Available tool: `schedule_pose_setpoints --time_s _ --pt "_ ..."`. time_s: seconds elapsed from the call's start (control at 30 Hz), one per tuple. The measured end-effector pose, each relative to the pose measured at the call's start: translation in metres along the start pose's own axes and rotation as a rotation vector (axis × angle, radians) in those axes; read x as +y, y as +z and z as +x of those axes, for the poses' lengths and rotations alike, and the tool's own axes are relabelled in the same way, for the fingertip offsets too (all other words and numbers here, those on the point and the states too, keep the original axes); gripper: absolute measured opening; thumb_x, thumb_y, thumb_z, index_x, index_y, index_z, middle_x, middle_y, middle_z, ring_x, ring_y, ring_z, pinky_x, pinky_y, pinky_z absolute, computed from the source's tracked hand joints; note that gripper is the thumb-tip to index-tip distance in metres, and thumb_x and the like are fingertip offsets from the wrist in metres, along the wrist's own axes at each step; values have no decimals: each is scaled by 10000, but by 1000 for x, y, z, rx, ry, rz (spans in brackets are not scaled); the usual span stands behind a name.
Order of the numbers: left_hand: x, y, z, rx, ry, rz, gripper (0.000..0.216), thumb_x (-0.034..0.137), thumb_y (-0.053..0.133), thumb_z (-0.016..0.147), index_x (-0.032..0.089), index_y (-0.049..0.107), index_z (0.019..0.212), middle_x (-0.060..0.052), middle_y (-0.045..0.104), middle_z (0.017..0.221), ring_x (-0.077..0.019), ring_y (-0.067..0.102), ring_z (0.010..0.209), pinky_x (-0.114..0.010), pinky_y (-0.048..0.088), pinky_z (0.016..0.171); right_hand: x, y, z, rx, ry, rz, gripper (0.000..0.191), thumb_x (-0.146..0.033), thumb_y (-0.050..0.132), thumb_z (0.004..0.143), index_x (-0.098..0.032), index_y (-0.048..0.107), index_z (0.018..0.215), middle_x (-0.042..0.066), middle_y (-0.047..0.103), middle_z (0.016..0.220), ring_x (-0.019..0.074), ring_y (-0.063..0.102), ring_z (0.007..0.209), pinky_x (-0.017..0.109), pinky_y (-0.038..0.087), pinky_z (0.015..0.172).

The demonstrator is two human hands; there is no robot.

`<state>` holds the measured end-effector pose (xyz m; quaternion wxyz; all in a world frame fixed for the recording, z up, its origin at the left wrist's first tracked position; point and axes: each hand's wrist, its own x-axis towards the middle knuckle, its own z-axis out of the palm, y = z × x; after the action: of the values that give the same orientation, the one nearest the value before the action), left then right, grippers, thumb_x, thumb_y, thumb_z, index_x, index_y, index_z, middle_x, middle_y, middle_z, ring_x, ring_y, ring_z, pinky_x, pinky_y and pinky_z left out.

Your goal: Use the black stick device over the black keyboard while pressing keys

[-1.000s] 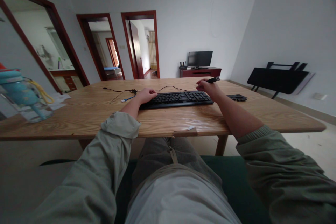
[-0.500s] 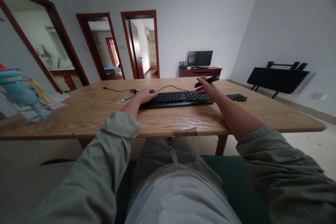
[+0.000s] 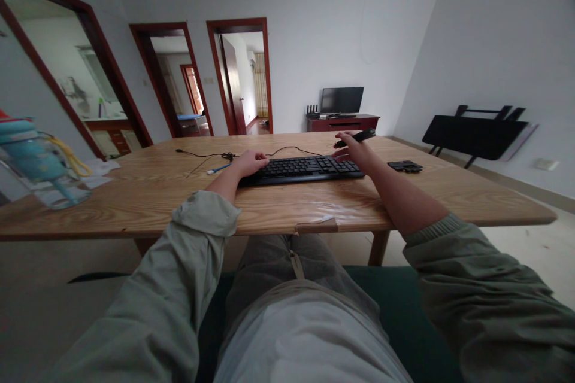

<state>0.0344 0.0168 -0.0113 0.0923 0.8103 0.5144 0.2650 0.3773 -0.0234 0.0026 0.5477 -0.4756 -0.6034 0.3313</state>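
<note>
A black keyboard (image 3: pixel 300 169) lies flat on the wooden table in front of me. My left hand (image 3: pixel 251 163) is closed at its far left end, thumb and fingers along the edge. Over the number pad, at the right end, is my right hand (image 3: pixel 353 148), curled round a black elongated handheld tool (image 3: pixel 365 136) that points up and to the right. The tool's lower end near the keys is too small to make out, and my fingers hide its middle.
A small black item (image 3: pixel 405 166) lies right of the keyboard. Left of it are a coiled black cable (image 3: pixel 228 156) and a blue-and-white stick (image 3: pixel 219 169). A blue bottle with a yellow strap (image 3: pixel 29 152) and papers (image 3: pixel 101 172) occupy the table's left side.
My right hand and the tool have shifted very slightly over the number pad. My left hand stays on the keyboard's left end.
</note>
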Motion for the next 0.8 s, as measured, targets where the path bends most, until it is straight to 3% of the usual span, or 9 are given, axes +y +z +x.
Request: schedule_pose_setpoints --time_s 0.27,0.53,0.8 --pt "3 -2 -1 -7 -4 -21 364 452 552 766 144 712 875 -64 690 786 -202 599 741 -299 415 669 2 -1 4 46 13 49 259 -351 565 802 -227 519 1026 51 592 973 165 649 713 303 553 613" --pt "1 0 0 -10 18 -32 356 446 544 760 138 702 841 -53 670 759 -184 572 705 -297 408 666 10 -4 10 121 -72 -13 270 -421 555 796 -223 554 979 52 615 946 180 622 784 232 471 503" --pt "0 0 0 0 5 -23 351 438 554 759 139 711 854 -56 678 764 -191 581 716 -296 408 665 3 0 6 110 -41 47 249 -416 565 823 -225 524 976 42 595 965 133 618 642 238 496 477"
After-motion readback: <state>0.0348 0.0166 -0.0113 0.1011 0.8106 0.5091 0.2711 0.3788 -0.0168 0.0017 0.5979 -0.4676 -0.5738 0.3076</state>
